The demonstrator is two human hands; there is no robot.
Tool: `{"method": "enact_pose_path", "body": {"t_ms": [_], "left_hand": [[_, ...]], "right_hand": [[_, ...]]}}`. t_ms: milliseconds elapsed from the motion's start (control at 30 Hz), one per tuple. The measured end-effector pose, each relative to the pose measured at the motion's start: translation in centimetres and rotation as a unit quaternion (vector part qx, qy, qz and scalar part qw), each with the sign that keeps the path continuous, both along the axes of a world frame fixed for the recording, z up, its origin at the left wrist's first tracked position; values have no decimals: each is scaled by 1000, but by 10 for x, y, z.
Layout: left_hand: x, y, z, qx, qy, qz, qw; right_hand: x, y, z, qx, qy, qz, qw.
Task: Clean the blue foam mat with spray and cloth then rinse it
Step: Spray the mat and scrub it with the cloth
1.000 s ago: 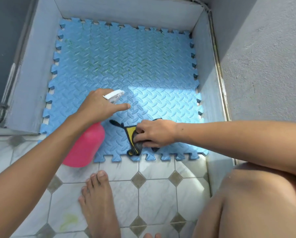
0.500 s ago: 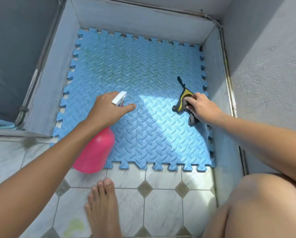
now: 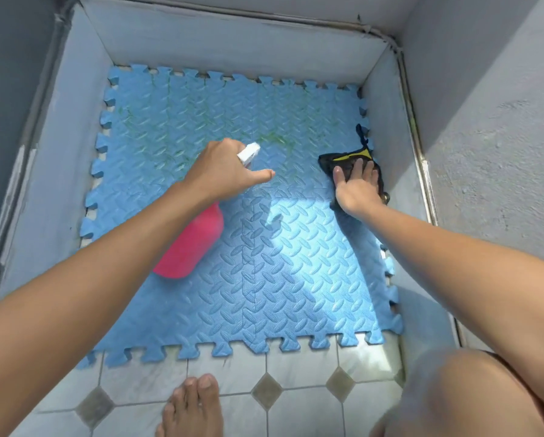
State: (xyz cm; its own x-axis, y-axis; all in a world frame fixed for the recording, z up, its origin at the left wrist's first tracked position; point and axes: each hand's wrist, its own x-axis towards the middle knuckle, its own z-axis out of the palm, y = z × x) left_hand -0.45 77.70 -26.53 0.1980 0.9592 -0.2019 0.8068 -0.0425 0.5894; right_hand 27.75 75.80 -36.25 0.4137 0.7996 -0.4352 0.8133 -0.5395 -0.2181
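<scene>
Mat (image 3: 295, 263): blue foam, matt, embossed all over with raised diamond-plate ribs; greenish smears on the far half.
Bottle (image 3: 195, 244): pink plastic, smooth, dull sheen.
Nozzle (image 3: 249, 152): white plastic, smooth.
Cloth (image 3: 343, 160): dark fabric, yellow trim, limp.
Floor tiles (image 3: 302, 414): glazed, glossy, marbled grey-white.
Walls (image 3: 500, 137): painted plaster, matt, grainy.

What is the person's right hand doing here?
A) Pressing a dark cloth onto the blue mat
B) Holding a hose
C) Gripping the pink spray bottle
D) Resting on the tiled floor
A: the right hand lies with straight fingers on the black and yellow cloth near the right edge of the blue foam mat, while the left hand grips the pink plastic spray bottle.
</scene>
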Motion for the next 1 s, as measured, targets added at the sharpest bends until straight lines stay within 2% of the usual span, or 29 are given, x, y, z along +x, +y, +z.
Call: {"method": "enact_pose_path", "body": {"t_ms": [167,333,433,633,800,1000], "left_hand": [[1,19,-2,23,-27,55,998],[2,36,-6,-26,-55,38,997],[8,39,-5,-22,-46,47,998],[18,53,7,-18,-51,-2,999],[30,65,12,-26,-44,40,998],[27,78,6,-65,-42,-45,996]], "right_hand": [[-24,7,-22,56,-69,-28,996],[-25,3,-25,90,-88,-31,992],[-28,0,-28,105,-100,-31,989],[-28,3,-23,85,-99,-28,991],[-29,5,-22,68,-106,-28,992],[-28,3,-27,81,-115,-31,990]]}}
